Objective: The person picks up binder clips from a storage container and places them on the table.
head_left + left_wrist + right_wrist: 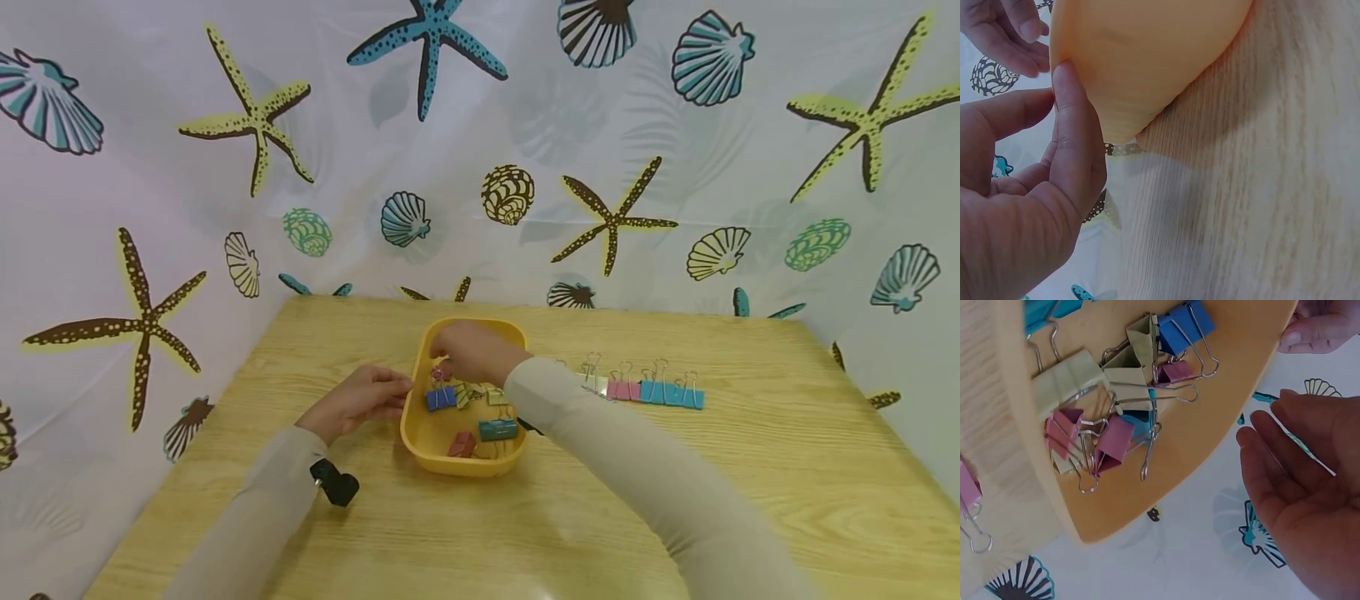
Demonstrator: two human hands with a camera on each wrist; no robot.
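Note:
A yellow bin (pixel 463 467) stands on the table with a jumble of binder clips inside. At its left side my left hand (pixel 365 398) pinches the rim between thumb and fingers, as the left wrist view shows. Over the bin's far half is my right hand (pixel 1310 494), its fingers loosely bent and nothing in them. Among the clips are a blue clip (pixel 1186 328), a cream clip (pixel 1069 382), a pink clip (pixel 1114 445), a teal clip (pixel 497 430) and a red clip (pixel 462 444). My right hand and forearm hide part of the bin in the head view.
Right of the bin, several binder clips stand in a row with handles up, including a white clip (pixel 596 384), a pink clip (pixel 624 390) and a blue clip (pixel 688 397). The wooden table (pixel 600 533) meets a patterned curtain (pixel 465 242) at the back and sides.

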